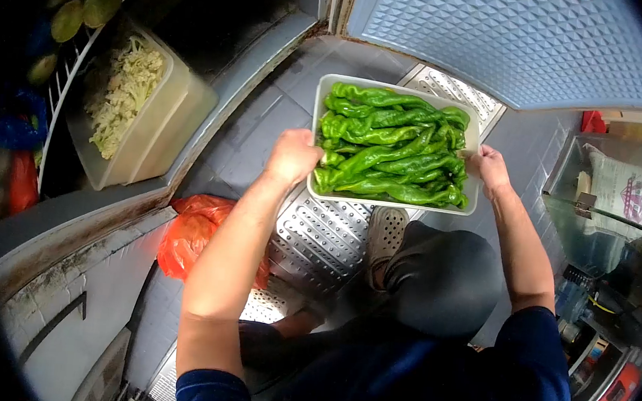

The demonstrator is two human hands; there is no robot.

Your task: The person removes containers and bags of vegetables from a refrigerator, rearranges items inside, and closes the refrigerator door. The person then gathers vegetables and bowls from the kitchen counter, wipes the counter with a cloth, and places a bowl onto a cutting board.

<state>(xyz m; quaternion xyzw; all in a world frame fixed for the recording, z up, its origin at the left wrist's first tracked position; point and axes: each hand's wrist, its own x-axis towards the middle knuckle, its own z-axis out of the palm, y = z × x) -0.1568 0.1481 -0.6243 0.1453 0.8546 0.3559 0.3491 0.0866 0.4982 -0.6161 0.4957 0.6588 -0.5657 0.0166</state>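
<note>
Above the steel grate [322, 231], I hold the tub [396, 204] between left hand [294, 156] and right hand [492, 169], each closed on one end, and if either dips, the tilt could slide the heaped peppers [389, 147] out.

Navy top [412, 388], dk grey trousers [447, 278], pale clogs [388, 232].
Short slvs [535, 353], ending nr elbows; forearms, L hand [295, 157] & R hand [491, 169] bare; trousers smooth w/ slight sheen; clogs beige-ish, w/ rnd vent holes.

metal grating [322, 234] amid grey tiles [266, 128]
</note>
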